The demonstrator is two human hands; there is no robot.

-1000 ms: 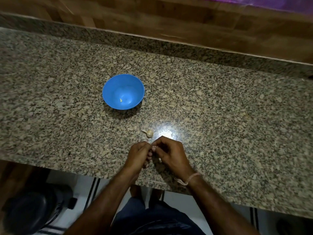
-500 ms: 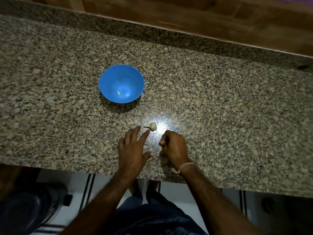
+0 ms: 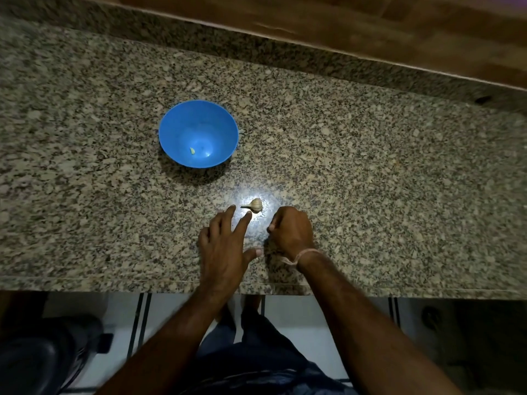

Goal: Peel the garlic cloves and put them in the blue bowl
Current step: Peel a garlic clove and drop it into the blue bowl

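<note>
The blue bowl [image 3: 182,124] stands on the granite counter, with one small peeled garlic clove [image 3: 192,150] lying at its bottom. A little garlic bulb [image 3: 254,204] with its stem pointing left lies in a bright patch of light, nearer to me and to the right of the bowl. My left hand [image 3: 225,246] rests flat and open on the counter, its fingertips just short of the bulb. Close beside the bulb on the right, my right hand [image 3: 291,229] is curled into a fist. Anything inside the fist is hidden.
The granite counter [image 3: 385,172] runs wide to both sides, with a raised granite strip and a wooden wall behind. Its front edge is just under my wrists. Below it I see tiled floor and a dark round object [image 3: 42,357] at the lower left.
My hands were pinched together over something small near the counter's edge. They have separated: the left opened and reached toward the bulb, and the right stayed closed beside it.
</note>
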